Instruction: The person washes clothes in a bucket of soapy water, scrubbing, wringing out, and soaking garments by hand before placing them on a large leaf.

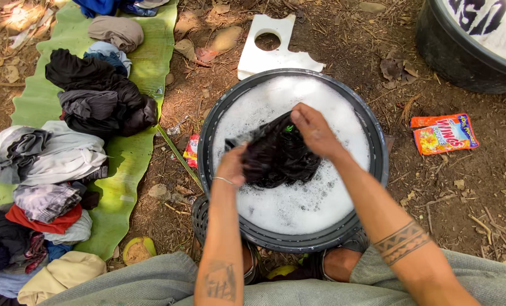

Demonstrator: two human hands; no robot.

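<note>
A black round basin (pixel 376 148) full of white soapy foam (pixel 298 204) stands on the dirt in front of me. In its middle lies a wet black garment (pixel 284 158), bunched up. My left hand (pixel 232 165) grips the garment's near left side. My right hand (pixel 313 130) presses down on its far top edge, fingers closed on the cloth. A thin bracelet circles my left wrist.
Heaps of dry clothes (pixel 97 96) lie on a green leaf mat (pixel 128 164) at the left. An orange detergent packet (pixel 444 134) lies on the ground at the right. A second black tub (pixel 468 45) stands far right. A white foam board (pixel 270 48) lies beyond the basin.
</note>
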